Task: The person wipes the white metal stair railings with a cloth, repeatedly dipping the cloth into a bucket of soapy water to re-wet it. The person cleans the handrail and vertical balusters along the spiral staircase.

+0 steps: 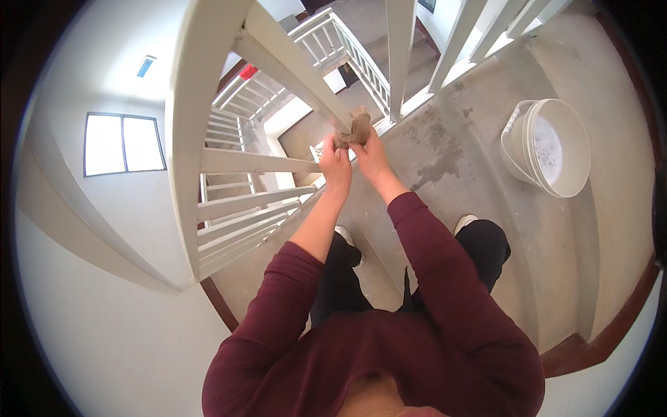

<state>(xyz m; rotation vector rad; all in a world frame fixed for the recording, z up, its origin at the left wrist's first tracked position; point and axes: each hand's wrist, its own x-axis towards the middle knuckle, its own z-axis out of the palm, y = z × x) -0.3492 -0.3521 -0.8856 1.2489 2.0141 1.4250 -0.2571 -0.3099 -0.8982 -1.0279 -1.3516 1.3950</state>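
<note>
A brown cloth (359,126) is wrapped around the lower part of a white baluster (292,73) of the stair railing. Both of my hands hold it there. My left hand (336,162) grips the cloth's near left end, fingers bent around it. On the other side of the same baluster, my right hand (371,154) has hold of the cloth from the right. My fingertips are partly hidden by the folds. The white handrail (182,135) runs above and to the left of my hands.
A white plastic bucket (521,148) with whitish liquid inside stands on the concrete stairs to the right. Dark wet patches (443,159) mark the floor near the railing. Beyond the balusters the stairwell drops to lower flights (307,133). A window (124,144) is at left.
</note>
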